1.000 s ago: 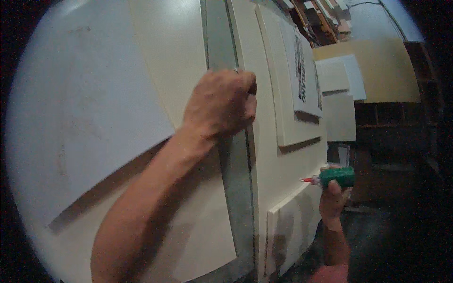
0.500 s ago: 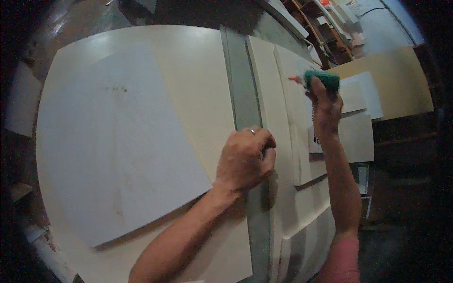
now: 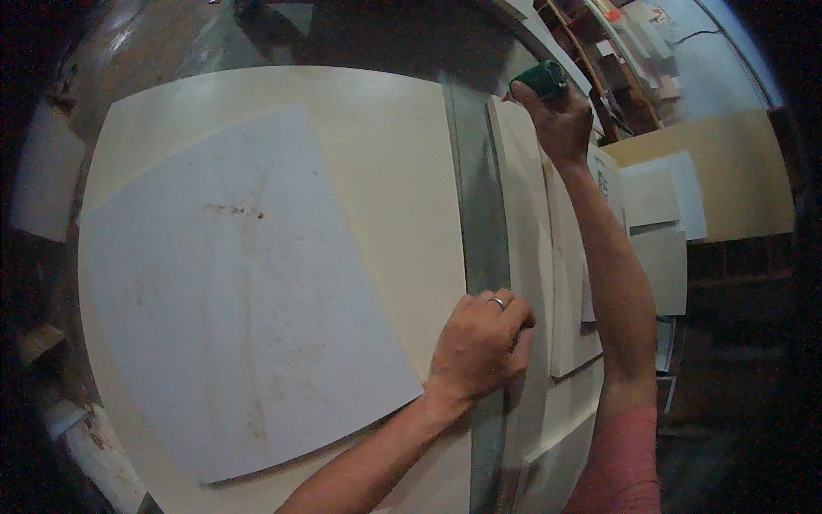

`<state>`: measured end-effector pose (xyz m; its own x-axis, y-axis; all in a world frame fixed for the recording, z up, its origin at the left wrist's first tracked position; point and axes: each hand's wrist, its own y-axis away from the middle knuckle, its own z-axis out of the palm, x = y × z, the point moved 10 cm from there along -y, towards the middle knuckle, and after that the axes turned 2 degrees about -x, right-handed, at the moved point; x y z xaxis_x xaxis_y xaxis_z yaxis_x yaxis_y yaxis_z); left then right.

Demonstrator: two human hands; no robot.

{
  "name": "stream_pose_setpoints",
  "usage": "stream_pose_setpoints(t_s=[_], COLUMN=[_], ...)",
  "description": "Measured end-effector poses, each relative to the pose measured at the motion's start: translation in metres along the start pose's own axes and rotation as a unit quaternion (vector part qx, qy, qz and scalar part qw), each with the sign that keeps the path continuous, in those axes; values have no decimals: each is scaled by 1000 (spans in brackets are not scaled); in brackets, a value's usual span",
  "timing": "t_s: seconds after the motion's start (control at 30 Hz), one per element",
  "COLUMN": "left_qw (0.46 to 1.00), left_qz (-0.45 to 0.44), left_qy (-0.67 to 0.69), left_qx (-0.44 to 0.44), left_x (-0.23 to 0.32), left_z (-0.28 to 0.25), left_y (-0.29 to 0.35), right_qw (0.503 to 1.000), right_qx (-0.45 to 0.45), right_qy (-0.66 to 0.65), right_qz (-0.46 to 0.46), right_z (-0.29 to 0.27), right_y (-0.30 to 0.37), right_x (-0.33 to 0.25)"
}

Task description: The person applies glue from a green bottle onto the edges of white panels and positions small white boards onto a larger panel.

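Note:
My right hand point(image 3: 565, 124) is wrapped round a green glue bottle point(image 3: 542, 79), held tilted beyond the far part of the board stack. Its orange-red nozzle point(image 3: 506, 98) points down and left, by the far end of a long cream board point(image 3: 524, 188). My left hand point(image 3: 484, 347), with a ring on one finger, is curled over the grey-green strip and the board's near left edge. Its fingertips are hidden, so I cannot tell what they hold. To its left, a white scuffed sheet point(image 3: 257, 300) lies on a large cream panel point(image 3: 390, 163).
More cream boards point(image 3: 561, 343) lie stacked at the right, partly behind my right forearm. A grey-green strip point(image 3: 484, 197) runs between panel and boards. Beyond are smaller pale panels point(image 3: 658, 265), a yellowish board point(image 3: 745, 171) and a wooden shelf point(image 3: 629, 86) with loose pieces.
My right hand has carried the glue bottle away from me and slightly left, toward the board's far end. The view has shifted; my left hand stays curled by the strip and board edge.

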<state>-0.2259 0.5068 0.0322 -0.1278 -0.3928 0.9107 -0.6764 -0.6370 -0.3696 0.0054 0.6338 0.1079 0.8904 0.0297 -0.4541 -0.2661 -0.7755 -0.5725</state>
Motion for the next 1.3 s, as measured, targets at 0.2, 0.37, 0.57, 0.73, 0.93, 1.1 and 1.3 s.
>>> stream_pose_setpoints(t_s=[0.2, 0.37, 0.57, 0.73, 0.93, 1.1, 1.3], left_qw=[1000, 1000, 1000, 1000, 1000, 1000, 999], left_qz=[-7, -4, -4, 1, -8, -13, -13], left_qy=[-9, -15, -15, -5, -12, -14, -14], left_qx=[-4, -11, -1, -1, -12, -22, -26], left_x=[-2, 0, 2, 3, 3, 3, 3], left_z=[5, 9, 7, 7, 6, 7, 8], left_y=[0, -1, -2, -3, -5, -5, -7], right_qw=[991, 981, 984, 983, 986, 988, 979], right_qx=[-13, -25, -25, -30, -15, -14, 3], right_qy=[133, 190, 171, 180, 163, 148, 202], right_qz=[-12, -16, -36, -19, -42, -34, -36], right_z=[14, 15, 15, 19, 16, 16, 17], right_y=[-10, -12, -11, -11, -9, -5, -12], right_x=[-4, 8, 3, 4, 5, 6, 11])
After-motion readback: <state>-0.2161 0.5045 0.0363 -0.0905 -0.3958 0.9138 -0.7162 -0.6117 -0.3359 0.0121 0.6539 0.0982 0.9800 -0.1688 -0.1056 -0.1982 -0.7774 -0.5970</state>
